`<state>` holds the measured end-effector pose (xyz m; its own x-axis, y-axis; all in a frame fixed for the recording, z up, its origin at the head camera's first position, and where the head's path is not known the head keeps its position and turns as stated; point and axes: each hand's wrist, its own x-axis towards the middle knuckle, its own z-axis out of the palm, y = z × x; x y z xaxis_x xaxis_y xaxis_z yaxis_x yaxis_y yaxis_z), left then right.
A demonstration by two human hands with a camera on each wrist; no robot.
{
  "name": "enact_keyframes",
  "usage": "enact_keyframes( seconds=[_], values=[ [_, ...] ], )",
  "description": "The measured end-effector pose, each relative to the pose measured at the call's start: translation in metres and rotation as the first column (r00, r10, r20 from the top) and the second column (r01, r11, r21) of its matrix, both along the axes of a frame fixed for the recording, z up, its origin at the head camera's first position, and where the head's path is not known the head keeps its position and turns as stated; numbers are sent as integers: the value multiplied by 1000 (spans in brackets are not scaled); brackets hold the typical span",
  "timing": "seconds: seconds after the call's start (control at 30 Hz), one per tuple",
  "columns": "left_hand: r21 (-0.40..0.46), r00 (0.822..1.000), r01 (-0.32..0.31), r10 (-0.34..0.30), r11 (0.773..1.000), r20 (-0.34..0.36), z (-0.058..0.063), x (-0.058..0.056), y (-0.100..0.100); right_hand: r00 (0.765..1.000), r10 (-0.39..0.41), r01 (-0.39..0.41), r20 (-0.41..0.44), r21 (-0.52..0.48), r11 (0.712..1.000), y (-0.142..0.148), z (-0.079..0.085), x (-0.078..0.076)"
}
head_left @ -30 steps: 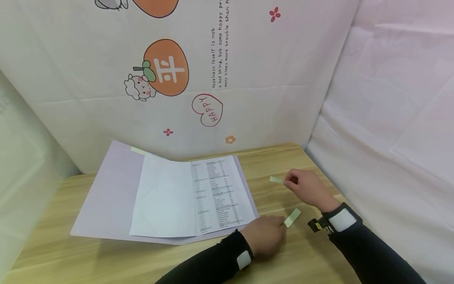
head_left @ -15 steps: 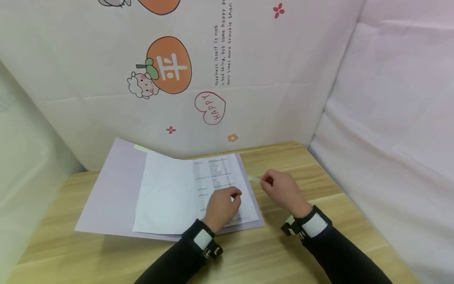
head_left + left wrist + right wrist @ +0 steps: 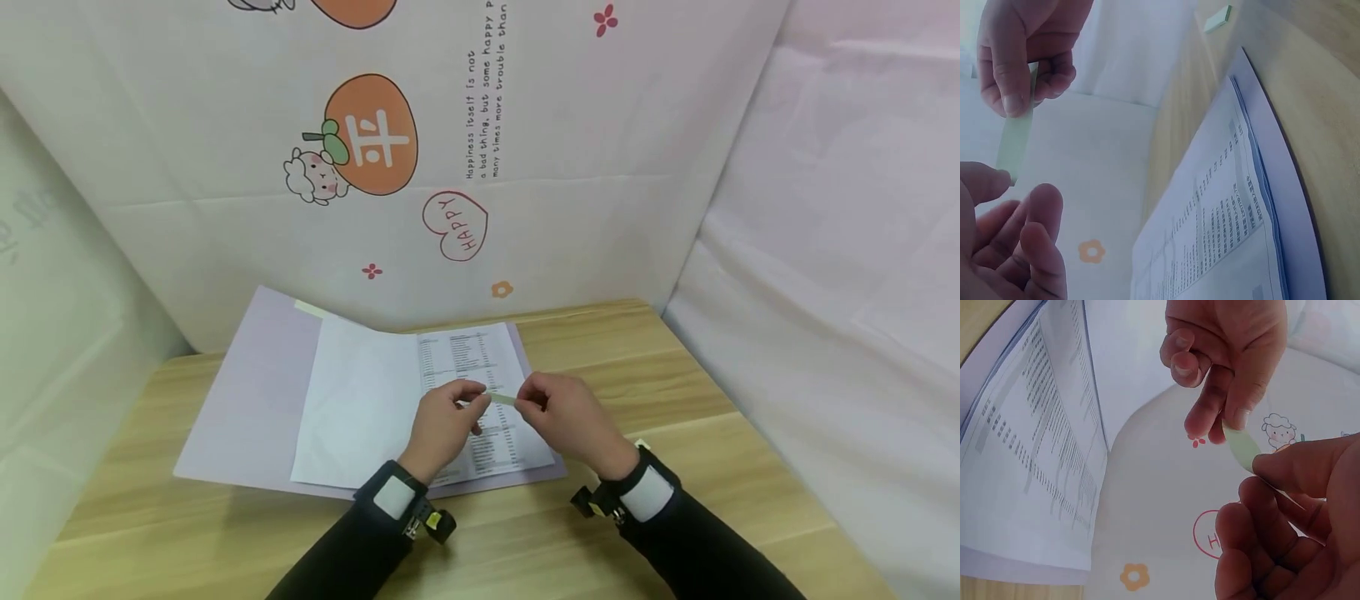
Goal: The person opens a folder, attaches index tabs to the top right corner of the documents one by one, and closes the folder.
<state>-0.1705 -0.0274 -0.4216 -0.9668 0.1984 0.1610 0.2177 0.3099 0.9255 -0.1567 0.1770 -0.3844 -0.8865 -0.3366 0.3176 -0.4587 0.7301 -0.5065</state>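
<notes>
A thin pale green sticky-note strip (image 3: 502, 399) stretches between both hands above the open folder. My left hand (image 3: 442, 429) pinches one end between thumb and finger; in the left wrist view its other fingers are loosely bent. The opposite end is in the pinch of my right hand (image 3: 573, 421). Seen from the right wrist, the strip (image 3: 1242, 447) bows slightly. Below lies the lavender folder (image 3: 240, 408), with a blank white page (image 3: 352, 400) on the left and a printed sheet (image 3: 510, 354) on the right, partly covered by the hands.
Another pale green strip (image 3: 309, 309) sticks out at the top of the blank page. A small pale green sticky-note pad (image 3: 1217, 20) lies on the wooden table (image 3: 675, 417), right of the folder. White cloth (image 3: 585, 233) closes off the back and sides.
The left hand has left the pad, moved up over the printed sheet and taken the strip's free end. The right hand has carried the strip leftward over the folder.
</notes>
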Motion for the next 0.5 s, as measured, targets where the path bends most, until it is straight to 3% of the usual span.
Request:
enact_keyframes(
  seconds=[0.23, 0.33, 0.4, 0.5],
  values=[
    [19, 998, 12, -13, 1000, 64, -3, 0, -5, 998, 24, -19, 63, -70, 997, -1, -5, -1],
    [95, 991, 8, -21, 995, 136, -2, 0, -7, 989, 28, -2, 143, -177, 984, 1, -10, -3],
    [178, 982, 1, -35, 984, 186, -1, 1, -8, 969, 74, -1, 237, -295, 955, 2, -14, -4],
    [289, 967, -7, -67, 957, 248, 1, 2, -9, 910, 191, 0, 368, -460, 888, 1, -21, -6]
  ],
)
